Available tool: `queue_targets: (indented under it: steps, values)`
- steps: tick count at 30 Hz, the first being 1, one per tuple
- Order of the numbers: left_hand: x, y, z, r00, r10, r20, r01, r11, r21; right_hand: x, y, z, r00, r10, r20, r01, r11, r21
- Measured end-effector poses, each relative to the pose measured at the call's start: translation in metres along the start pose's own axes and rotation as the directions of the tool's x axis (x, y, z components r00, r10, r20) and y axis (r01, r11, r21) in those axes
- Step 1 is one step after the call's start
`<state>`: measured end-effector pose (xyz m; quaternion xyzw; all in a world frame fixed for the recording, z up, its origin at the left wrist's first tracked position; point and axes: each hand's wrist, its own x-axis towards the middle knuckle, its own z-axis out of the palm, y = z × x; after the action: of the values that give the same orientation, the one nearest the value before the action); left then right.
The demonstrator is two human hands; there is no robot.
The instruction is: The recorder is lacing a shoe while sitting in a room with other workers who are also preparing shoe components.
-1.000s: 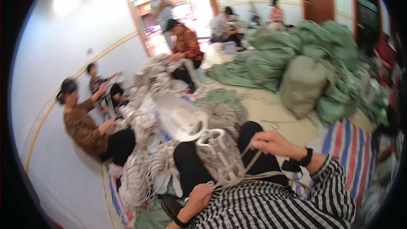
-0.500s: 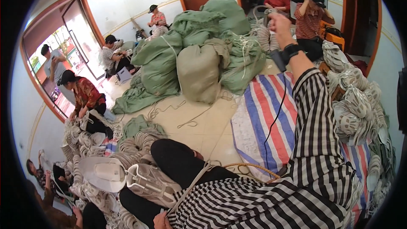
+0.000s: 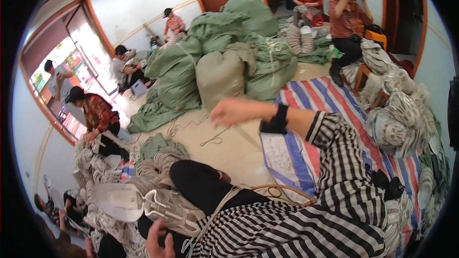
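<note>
A pale grey-beige shoe upper (image 3: 179,215) with white lace loops rests on my lap. My left hand (image 3: 160,241) is just below it, fingers apart and holding nothing that shows. Out in front, above the floor, is my right hand (image 3: 232,112), with a black band (image 3: 276,119) round its wrist. Motion blurs its fingers, so whatever may be in them is unclear. Left of the shoe upper lies a wide, flat, pale shoe part (image 3: 117,203). A light cord (image 3: 221,204) runs across my lap.
Green sacks (image 3: 177,76) and a tan sack (image 3: 220,79) are heaped ahead. Stacked shoe uppers (image 3: 394,119) lie at the right, by a striped sheet (image 3: 311,153). More stacks (image 3: 158,162) stand at the left. Several people sit or stand around the room.
My right hand has swung down and left from high at the right. My left hand has risen from the lower edge, and its fingers have spread.
</note>
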<state>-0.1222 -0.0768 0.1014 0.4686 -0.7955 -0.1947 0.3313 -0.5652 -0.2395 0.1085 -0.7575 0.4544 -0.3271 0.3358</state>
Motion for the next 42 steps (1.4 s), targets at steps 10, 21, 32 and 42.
queue_targets:
  steps: [10, 21, 32, 42]
  values:
    - [0.048, -0.029, 0.018, 0.937, -0.115, 0.329, 0.302, 0.738, -0.603, 0.056, -0.113, 0.189, 0.688, -0.432, 0.583, 0.229, 0.892, 0.390]
    - [-0.018, -0.059, -0.083, 0.897, 0.052, -0.438, 0.083, 0.955, 0.284, 0.026, -0.066, 0.130, 0.887, -0.357, 0.294, 0.436, 0.857, -0.275]
    - [-0.112, -0.114, -0.181, 0.552, -0.209, -0.807, 0.326, 0.945, -0.023, 0.029, 0.005, 0.071, 0.914, -0.373, -0.158, 0.200, 0.755, -0.625]
    - [-0.058, 0.028, -0.145, 0.869, -0.204, -0.451, -0.035, 0.883, -0.468, 0.028, -0.006, 0.081, 0.913, -0.356, -0.201, 0.200, 0.818, -0.540]
